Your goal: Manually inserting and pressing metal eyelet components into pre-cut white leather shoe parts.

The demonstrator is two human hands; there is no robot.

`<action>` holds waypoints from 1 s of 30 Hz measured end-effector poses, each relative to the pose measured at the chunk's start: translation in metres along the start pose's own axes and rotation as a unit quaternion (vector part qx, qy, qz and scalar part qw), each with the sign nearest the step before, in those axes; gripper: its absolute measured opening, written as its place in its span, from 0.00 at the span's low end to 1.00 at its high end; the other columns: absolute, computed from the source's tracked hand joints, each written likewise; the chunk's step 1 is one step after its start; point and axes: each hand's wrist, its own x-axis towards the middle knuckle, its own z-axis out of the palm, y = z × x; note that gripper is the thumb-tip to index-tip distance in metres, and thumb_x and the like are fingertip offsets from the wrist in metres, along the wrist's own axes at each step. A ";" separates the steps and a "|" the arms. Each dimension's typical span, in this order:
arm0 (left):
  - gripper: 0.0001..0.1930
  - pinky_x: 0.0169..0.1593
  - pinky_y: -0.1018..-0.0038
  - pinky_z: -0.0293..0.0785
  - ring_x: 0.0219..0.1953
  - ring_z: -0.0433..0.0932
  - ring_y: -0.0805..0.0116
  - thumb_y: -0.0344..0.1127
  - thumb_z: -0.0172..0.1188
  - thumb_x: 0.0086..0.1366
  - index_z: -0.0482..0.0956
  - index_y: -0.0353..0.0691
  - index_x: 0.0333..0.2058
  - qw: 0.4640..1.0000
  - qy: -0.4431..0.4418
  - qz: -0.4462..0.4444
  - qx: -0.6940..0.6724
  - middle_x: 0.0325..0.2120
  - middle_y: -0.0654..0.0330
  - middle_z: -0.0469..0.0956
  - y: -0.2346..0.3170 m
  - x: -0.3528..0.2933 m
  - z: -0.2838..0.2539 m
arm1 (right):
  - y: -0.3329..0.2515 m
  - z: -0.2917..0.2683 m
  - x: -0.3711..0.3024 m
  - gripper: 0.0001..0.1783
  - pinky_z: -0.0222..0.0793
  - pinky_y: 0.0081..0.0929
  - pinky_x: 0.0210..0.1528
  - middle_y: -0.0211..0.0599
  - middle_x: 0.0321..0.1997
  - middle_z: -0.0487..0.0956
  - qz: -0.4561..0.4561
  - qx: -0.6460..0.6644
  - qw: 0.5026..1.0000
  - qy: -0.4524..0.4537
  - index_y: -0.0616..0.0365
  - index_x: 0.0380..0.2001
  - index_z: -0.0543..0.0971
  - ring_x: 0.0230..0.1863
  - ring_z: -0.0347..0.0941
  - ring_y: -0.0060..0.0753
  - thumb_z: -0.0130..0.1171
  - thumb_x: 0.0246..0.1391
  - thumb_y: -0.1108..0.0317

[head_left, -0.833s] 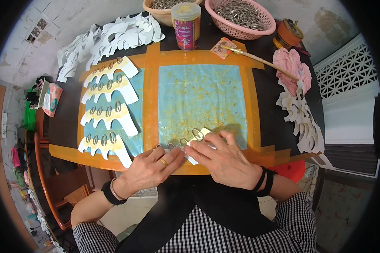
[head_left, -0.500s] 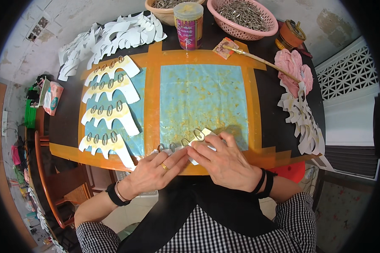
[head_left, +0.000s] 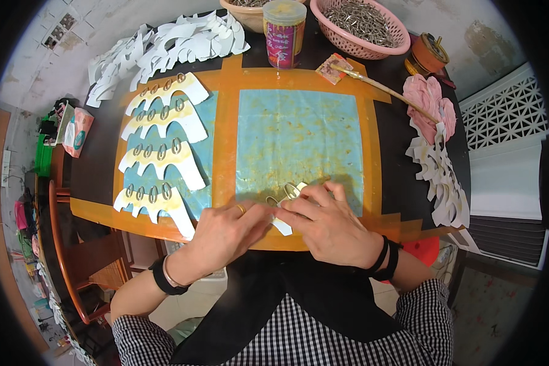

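Observation:
Near the table's front edge, a white scalloped cut-out piece [head_left: 282,227] lies under my fingers, mostly hidden by them. Oval metal rings [head_left: 293,190] stand along its upper edge. My left hand [head_left: 229,230] has its fingers bent together over the left part of the piece, with the fingertips at a ring. Pressed over the right end, the fingers of my right hand [head_left: 329,224] pinch the piece. To the left, several similar white pieces with yellowish glue and rings lie in a column, the nearest cut-out [head_left: 175,215] beside my left hand.
A blue glue-stained sheet [head_left: 299,134] is framed by orange tape. Behind it stand a lidded jar [head_left: 284,36] and a pink basket of metal rings [head_left: 363,27]. A brush [head_left: 387,91], a pink cloth [head_left: 427,100] and white strips [head_left: 439,177] lie right; blank cut-outs [head_left: 189,43] are piled back left.
My left hand has lifted slightly and its fingers have bent in more toward the right. The right hand stays at the piece's right end. The whole view has shifted slightly.

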 end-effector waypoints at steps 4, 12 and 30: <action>0.14 0.34 0.61 0.79 0.34 0.83 0.55 0.31 0.73 0.63 0.82 0.43 0.47 0.999 -0.006 0.032 -0.020 0.32 0.56 0.83 0.006 0.019 -0.014 | 0.002 -0.001 0.000 0.24 0.59 0.46 0.65 0.29 0.55 0.80 -0.001 0.020 1.000 0.007 0.58 0.53 0.82 0.57 0.70 0.40 0.63 0.50 0.78; 0.12 0.37 0.61 0.80 0.34 0.82 0.54 0.32 0.72 0.64 0.82 0.42 0.45 0.996 0.000 0.085 -0.026 0.31 0.57 0.81 0.000 0.024 -0.008 | 0.005 0.001 -0.002 0.21 0.59 0.46 0.65 0.29 0.53 0.81 -0.005 0.033 0.999 0.028 0.57 0.49 0.82 0.57 0.70 0.41 0.63 0.49 0.79; 0.23 0.33 0.66 0.82 0.37 0.84 0.60 0.27 0.74 0.57 0.76 0.42 0.50 0.988 0.072 0.131 0.026 0.39 0.62 0.83 -0.014 0.011 0.015 | 0.004 0.007 -0.003 0.27 0.58 0.47 0.66 0.29 0.51 0.79 -0.020 0.009 0.999 0.030 0.57 0.54 0.83 0.57 0.69 0.41 0.63 0.47 0.79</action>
